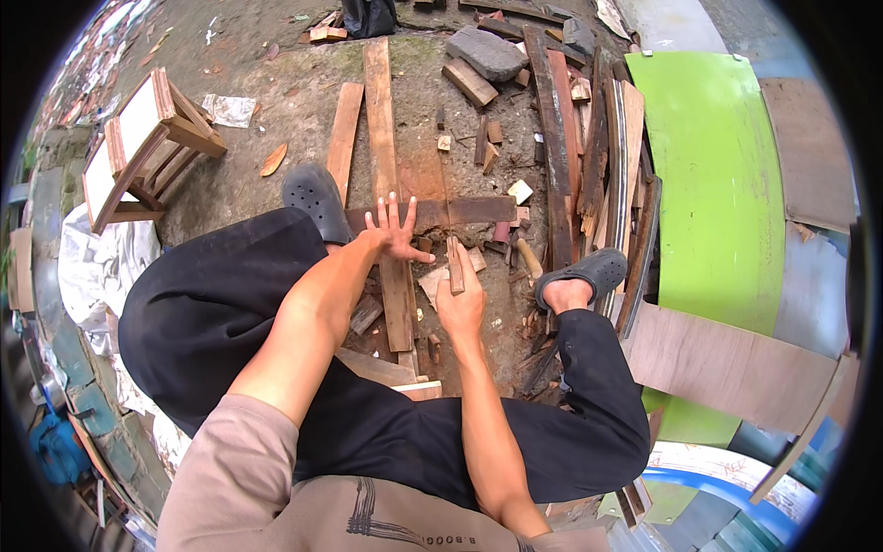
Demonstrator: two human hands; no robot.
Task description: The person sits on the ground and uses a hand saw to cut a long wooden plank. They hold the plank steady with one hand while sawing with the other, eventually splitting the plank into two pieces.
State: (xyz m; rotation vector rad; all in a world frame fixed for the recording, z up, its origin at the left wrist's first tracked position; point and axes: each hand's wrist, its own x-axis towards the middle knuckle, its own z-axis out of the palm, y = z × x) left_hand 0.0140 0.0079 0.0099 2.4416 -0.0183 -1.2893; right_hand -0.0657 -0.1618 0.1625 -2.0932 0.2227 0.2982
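Crossing dark board [483, 210]: we see it set crosswise to the long plank [380, 129], our landmark, apparently lying over it and reaching out on both sides.
Left hand [397, 235]: open, fingers splayed, over the meeting of dark board and long plank; we cannot tell how firmly the palm bears down.
Right hand [463, 299]: closed around the wooden handle of a thin tool [456, 265], right of the long plank; we take it for a saw seen nearly edge-on.
Left shoe [315, 198]: left of the long plank, close to the near end of the dark board; we cannot tell whether they touch.
Loose offcuts [492, 133]: scattered right of the long plank, beyond the dark board.
Right shoe [598, 271]: well to the right of the long plank, beside the stacked boards [556, 120].
Slipping risk: we judge that the dark board could twist or slide on the long plank if the left hand presses unevenly, since we see no clamp.
Injury risk: should the thin tool jump sideways toward the long plank, we think the outspread fingers could be caught, being so near.
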